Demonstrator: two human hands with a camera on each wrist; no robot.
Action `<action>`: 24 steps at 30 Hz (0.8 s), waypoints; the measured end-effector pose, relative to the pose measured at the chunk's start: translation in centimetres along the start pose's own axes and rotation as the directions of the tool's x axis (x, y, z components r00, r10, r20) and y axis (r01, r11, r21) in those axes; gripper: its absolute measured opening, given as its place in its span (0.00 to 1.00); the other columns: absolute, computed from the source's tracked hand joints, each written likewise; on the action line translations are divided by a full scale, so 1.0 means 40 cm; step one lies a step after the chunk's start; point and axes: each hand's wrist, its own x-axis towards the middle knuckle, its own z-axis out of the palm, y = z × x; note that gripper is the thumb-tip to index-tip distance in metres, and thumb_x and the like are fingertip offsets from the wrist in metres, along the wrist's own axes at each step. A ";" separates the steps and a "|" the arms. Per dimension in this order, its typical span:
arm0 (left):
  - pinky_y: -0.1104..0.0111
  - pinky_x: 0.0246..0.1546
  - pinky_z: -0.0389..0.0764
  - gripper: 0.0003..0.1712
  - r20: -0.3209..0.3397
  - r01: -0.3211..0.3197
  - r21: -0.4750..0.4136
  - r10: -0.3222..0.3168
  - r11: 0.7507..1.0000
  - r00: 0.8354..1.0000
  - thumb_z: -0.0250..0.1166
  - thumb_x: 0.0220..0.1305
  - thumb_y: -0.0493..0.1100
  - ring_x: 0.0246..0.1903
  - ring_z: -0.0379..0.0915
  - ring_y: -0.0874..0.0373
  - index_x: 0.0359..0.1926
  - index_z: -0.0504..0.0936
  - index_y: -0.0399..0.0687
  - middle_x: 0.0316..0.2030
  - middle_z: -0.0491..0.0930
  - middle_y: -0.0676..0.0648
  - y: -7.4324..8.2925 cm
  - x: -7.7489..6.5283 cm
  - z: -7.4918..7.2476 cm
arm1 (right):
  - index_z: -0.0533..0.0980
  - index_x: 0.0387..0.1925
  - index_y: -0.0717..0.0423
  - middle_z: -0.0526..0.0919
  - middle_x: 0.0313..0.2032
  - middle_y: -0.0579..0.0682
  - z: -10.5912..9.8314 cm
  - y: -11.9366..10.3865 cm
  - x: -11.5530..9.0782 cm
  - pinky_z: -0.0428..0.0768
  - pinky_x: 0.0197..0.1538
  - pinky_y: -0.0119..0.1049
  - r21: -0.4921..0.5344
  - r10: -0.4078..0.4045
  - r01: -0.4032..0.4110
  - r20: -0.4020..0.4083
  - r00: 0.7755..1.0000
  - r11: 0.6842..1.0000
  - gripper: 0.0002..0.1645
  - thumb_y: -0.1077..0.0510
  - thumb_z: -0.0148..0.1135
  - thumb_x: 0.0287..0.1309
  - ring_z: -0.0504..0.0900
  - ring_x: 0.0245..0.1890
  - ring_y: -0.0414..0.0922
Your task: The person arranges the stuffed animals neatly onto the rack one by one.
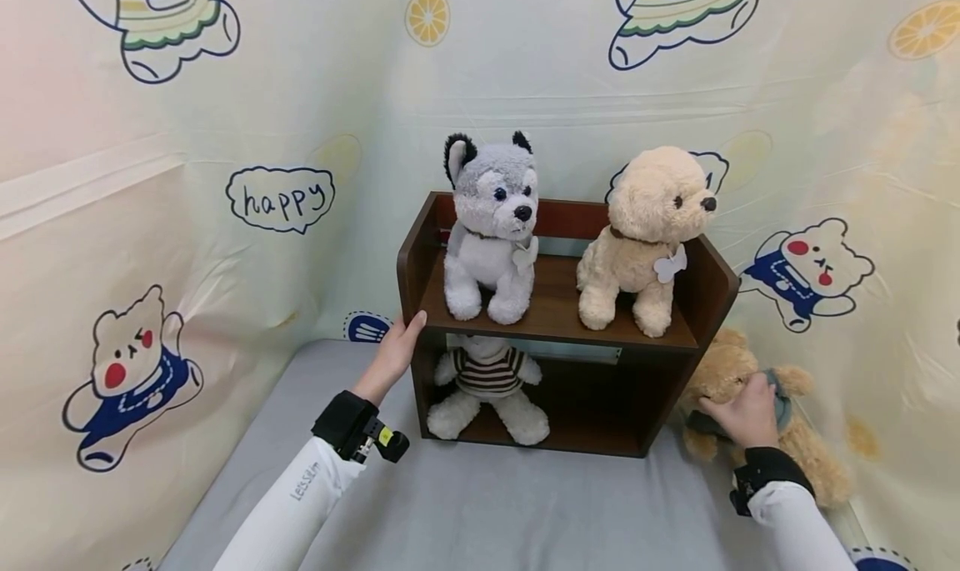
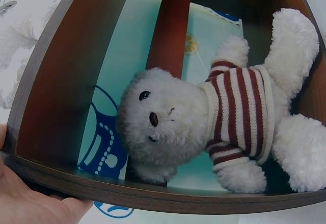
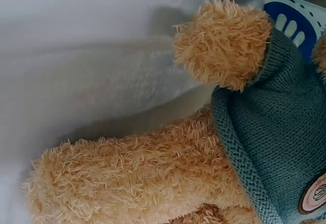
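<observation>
My left hand (image 1: 392,353) grips the left side of a dark brown two-tier wooden shelf (image 1: 717,283), close to the height of its middle board. Over at the right, my right hand (image 1: 752,413) holds a light brown teddy bear (image 1: 813,463) around its upper body. The bear wears a green knitted sweater (image 3: 275,112) with a round patch; the right wrist view shows its furry limbs but not my hand. On the lower tier sits a white plush bear (image 2: 163,117) in a striped sweater (image 2: 239,109).
A grey and white plush husky (image 1: 491,221) and a cream plush dog (image 1: 652,237) sit on the top tier. Grey cloth (image 1: 525,504) covers the surface under the shelf. Printed curtains (image 1: 285,79) close in the back and both sides.
</observation>
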 end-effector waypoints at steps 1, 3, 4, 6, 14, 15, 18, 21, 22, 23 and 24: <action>0.46 0.62 0.49 0.38 0.000 0.004 0.002 -0.004 1.000 1.000 0.37 0.70 0.60 0.66 0.42 0.41 0.70 0.40 0.42 0.68 0.45 0.36 0.000 0.000 0.000 | 0.58 0.38 0.74 0.65 0.33 0.68 -0.003 -0.002 0.000 0.61 0.50 0.60 0.009 0.022 -0.022 -0.015 1.000 1.000 0.39 0.61 0.75 0.30 0.66 0.35 0.66; 0.47 0.62 0.49 0.38 -0.001 0.009 0.003 -0.009 1.000 1.000 0.37 0.70 0.60 0.66 0.42 0.41 0.70 0.40 0.42 0.68 0.45 0.36 0.000 0.001 0.000 | 0.57 0.39 0.73 0.64 0.34 0.68 -0.011 -0.008 -0.002 0.64 0.41 0.57 0.014 0.071 -0.071 -0.033 0.997 0.997 0.39 0.61 0.74 0.31 0.66 0.35 0.64; 0.47 0.62 0.49 0.38 -0.001 0.009 0.002 -0.009 1.000 1.000 0.37 0.70 0.60 0.66 0.42 0.41 0.70 0.40 0.42 0.68 0.45 0.36 0.000 0.001 0.000 | 0.57 0.39 0.73 0.64 0.35 0.68 -0.016 -0.011 -0.003 0.64 0.37 0.55 0.015 0.097 -0.096 -0.040 0.994 0.995 0.39 0.61 0.74 0.32 0.66 0.35 0.64; 0.47 0.62 0.49 0.38 -0.001 0.010 0.003 -0.010 1.000 1.000 0.37 0.70 0.59 0.66 0.42 0.41 0.70 0.40 0.41 0.68 0.46 0.36 0.001 0.001 0.001 | 0.55 0.41 0.72 0.64 0.36 0.68 -0.024 -0.016 -0.005 0.65 0.35 0.54 0.035 0.147 -0.145 -0.047 0.988 0.989 0.40 0.60 0.74 0.33 0.67 0.35 0.64; 0.47 0.62 0.49 0.38 -0.003 0.003 0.002 -0.003 1.000 1.000 0.37 0.70 0.58 0.66 0.42 0.41 0.70 0.40 0.40 0.68 0.45 0.35 0.005 -0.003 0.002 | 0.50 0.52 0.70 0.65 0.47 0.73 -0.050 -0.041 -0.009 0.66 0.46 0.57 0.174 0.299 -0.286 -0.059 0.952 0.942 0.47 0.59 0.71 0.39 0.68 0.46 0.66; 0.47 0.62 0.49 0.38 -0.002 0.002 0.002 -0.002 1.000 1.000 0.37 0.70 0.58 0.66 0.42 0.41 0.70 0.40 0.40 0.68 0.46 0.35 0.005 -0.003 0.002 | 0.50 0.53 0.69 0.64 0.48 0.72 -0.053 -0.045 -0.009 0.66 0.47 0.55 0.202 0.325 -0.308 -0.058 0.944 0.930 0.47 0.58 0.70 0.40 0.67 0.47 0.64; 0.47 0.62 0.49 0.38 -0.003 0.010 0.003 -0.010 1.000 1.000 0.37 0.70 0.58 0.66 0.43 0.40 0.70 0.40 0.39 0.68 0.46 0.34 0.006 -0.003 0.002 | 0.50 0.50 0.64 0.61 0.49 0.62 -0.058 -0.052 -0.007 0.63 0.50 0.46 0.284 0.384 -0.350 -0.075 0.920 0.893 0.43 0.58 0.69 0.42 0.64 0.50 0.57; 0.47 0.62 0.49 0.39 -0.007 0.022 0.005 -0.022 1.000 1.000 0.37 0.70 0.59 0.66 0.43 0.40 0.70 0.41 0.38 0.68 0.46 0.34 0.005 -0.003 0.002 | 0.48 0.51 0.58 0.55 0.50 0.56 -0.065 -0.057 -0.007 0.58 0.53 0.41 0.352 0.413 -0.363 -0.076 0.907 0.863 0.43 0.58 0.69 0.42 0.59 0.53 0.53; 0.47 0.62 0.49 0.39 -0.009 0.026 0.006 -0.026 1.000 1.000 0.37 0.70 0.59 0.66 0.43 0.40 0.70 0.40 0.38 0.68 0.46 0.34 0.005 -0.003 0.002 | 0.47 0.53 0.57 0.54 0.52 0.56 -0.068 -0.058 -0.008 0.57 0.55 0.41 0.369 0.416 -0.364 -0.071 0.907 0.855 0.45 0.58 0.69 0.43 0.57 0.54 0.54; 0.47 0.62 0.49 0.39 -0.010 0.026 0.006 -0.026 1.000 1.000 0.37 0.70 0.59 0.66 0.43 0.40 0.70 0.40 0.38 0.68 0.46 0.34 0.005 -0.002 0.002 | 0.45 0.57 0.56 0.53 0.55 0.58 -0.070 -0.059 -0.009 0.56 0.58 0.42 0.382 0.419 -0.368 -0.057 0.906 0.848 0.48 0.58 0.68 0.43 0.56 0.57 0.55; 0.47 0.62 0.49 0.39 -0.009 0.026 0.006 -0.026 1.000 1.000 0.37 0.70 0.59 0.66 0.43 0.40 0.70 0.41 0.38 0.68 0.46 0.34 0.005 -0.003 0.002 | 0.42 0.60 0.55 0.50 0.59 0.60 -0.073 -0.059 -0.009 0.54 0.62 0.44 0.390 0.419 -0.372 -0.039 0.907 0.842 0.51 0.58 0.68 0.44 0.53 0.60 0.56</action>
